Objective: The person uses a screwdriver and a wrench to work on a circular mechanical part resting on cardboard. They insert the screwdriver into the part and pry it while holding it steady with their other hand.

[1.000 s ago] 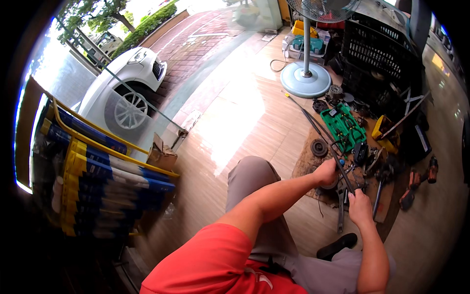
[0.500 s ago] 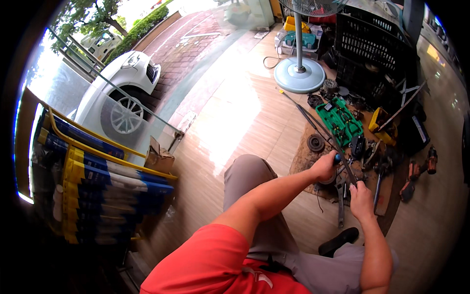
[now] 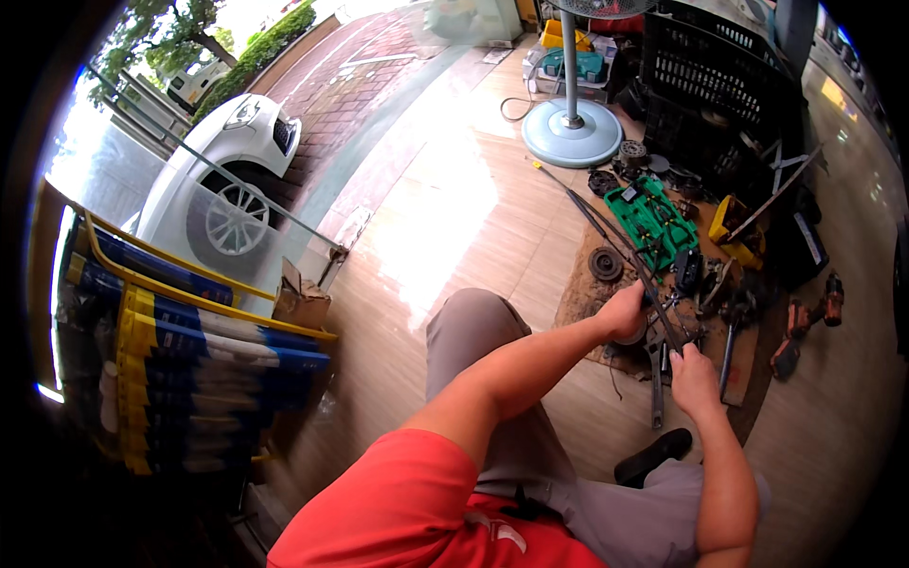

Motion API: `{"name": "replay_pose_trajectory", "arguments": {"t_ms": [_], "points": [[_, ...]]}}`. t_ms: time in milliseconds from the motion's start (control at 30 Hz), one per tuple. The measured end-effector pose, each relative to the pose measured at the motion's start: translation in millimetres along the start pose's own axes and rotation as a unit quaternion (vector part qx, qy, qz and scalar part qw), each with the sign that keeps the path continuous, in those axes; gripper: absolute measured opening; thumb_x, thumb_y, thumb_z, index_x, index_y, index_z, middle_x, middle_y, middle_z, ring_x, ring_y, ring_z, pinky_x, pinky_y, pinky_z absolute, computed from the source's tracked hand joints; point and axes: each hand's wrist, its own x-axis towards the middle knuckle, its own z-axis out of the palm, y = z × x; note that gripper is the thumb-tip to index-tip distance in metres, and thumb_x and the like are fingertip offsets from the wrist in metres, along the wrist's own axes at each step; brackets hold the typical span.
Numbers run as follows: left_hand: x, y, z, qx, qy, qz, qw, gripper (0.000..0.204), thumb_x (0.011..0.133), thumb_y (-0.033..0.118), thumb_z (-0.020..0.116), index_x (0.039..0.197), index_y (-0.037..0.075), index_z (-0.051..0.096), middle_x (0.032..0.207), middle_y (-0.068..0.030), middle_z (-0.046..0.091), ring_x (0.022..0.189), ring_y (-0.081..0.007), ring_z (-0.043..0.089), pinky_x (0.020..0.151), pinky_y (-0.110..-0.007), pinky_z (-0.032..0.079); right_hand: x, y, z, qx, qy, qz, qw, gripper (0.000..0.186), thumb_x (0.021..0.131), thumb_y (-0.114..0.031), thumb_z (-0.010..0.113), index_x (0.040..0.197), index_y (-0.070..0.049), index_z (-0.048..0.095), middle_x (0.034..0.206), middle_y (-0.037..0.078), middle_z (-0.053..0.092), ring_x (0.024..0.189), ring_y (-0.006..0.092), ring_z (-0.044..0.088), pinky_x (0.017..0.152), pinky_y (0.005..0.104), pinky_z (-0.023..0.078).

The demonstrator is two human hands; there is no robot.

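My left hand (image 3: 622, 313) is closed around the middle of a long, thin black strip (image 3: 621, 244), which looks like a wiper blade. The strip slants away to the upper left and ends in a small yellow tip. Nearer to me, my right hand (image 3: 696, 380) pinches the near end of the same strip, thumb on top. Below both hands lie greasy tools and parts on a cardboard sheet (image 3: 579, 297), among them an adjustable wrench (image 3: 657, 386) and a round pulley-like part (image 3: 605, 264). An open green tool case (image 3: 653, 222) sits just beyond the strip.
A standing fan's pale blue base (image 3: 572, 134) and black crates (image 3: 705, 71) are at the back. To the right lie an orange cordless drill (image 3: 801, 319) and a yellow toolbox (image 3: 736, 227). A rack of blue and yellow packages (image 3: 213, 360) stands left, by a glass door; a white car (image 3: 218, 180) is outside.
The whole view has shifted slightly. A blue piece that showed at my left hand is now out of sight. Both hands keep their hold on the strip with little movement.
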Motion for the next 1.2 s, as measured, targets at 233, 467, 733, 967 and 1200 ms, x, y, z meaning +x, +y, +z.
{"name": "replay_pose_trajectory", "arguments": {"t_ms": [233,467,733,967,1200], "points": [[3.1,-8.7,2.1,-0.003,-0.004,0.008,1.000,0.036,0.088,0.016,0.068,0.118,0.004,0.053,0.106,-0.0279,0.065,0.106,-0.0466,0.059,0.087,-0.050,0.049,-0.2,-0.1,2.8,0.000,0.003,-0.015,1.000,0.026,0.098,-0.026,0.055,0.095,0.000,0.054,0.089,0.030,0.065,0.091,0.0506,0.061,0.077,0.0573,0.047],[1.2,-6.4,3.0,-0.012,0.012,0.019,1.000,0.041,0.087,0.013,0.066,0.123,0.005,0.049,0.105,-0.0304,0.065,0.104,-0.0489,0.059,0.085,-0.052,0.049,3.0,8.0,5.7,0.085,0.058,-0.044,0.994,0.025,0.098,-0.024,0.055,0.092,0.000,0.054,0.087,0.029,0.065,0.087,0.0508,0.060,0.073,0.0564,0.046],[-1.7,0.4,-0.7,0.002,0.008,0.004,1.000,0.039,0.087,0.014,0.067,0.121,0.005,0.049,0.105,-0.0294,0.064,0.105,-0.0490,0.058,0.086,-0.053,0.048,0.0,-1.4,0.9,0.090,0.079,-0.045,0.992,0.024,0.097,-0.020,0.057,0.090,0.002,0.053,0.084,0.029,0.062,0.086,0.0503,0.059,0.071,0.0547,0.045],[-1.4,-1.1,-2.5,-0.001,0.001,0.004,1.000,0.034,0.090,0.018,0.067,0.117,0.005,0.050,0.107,-0.0284,0.064,0.106,-0.0485,0.057,0.086,-0.052,0.047,2.3,1.4,0.1,0.057,0.046,-0.037,0.997,0.026,0.098,-0.025,0.055,0.092,0.001,0.054,0.087,0.030,0.064,0.088,0.0505,0.061,0.074,0.0558,0.046],[0.9,-7.0,3.2,0.000,0.004,0.016,1.000,0.035,0.088,0.013,0.067,0.117,0.005,0.051,0.105,-0.0299,0.065,0.105,-0.0486,0.058,0.086,-0.052,0.048,1.1,4.1,-2.9,0.011,0.002,0.000,1.000,0.026,0.098,-0.024,0.056,0.093,0.002,0.056,0.090,0.030,0.065,0.091,0.0498,0.060,0.077,0.0561,0.046]]}}
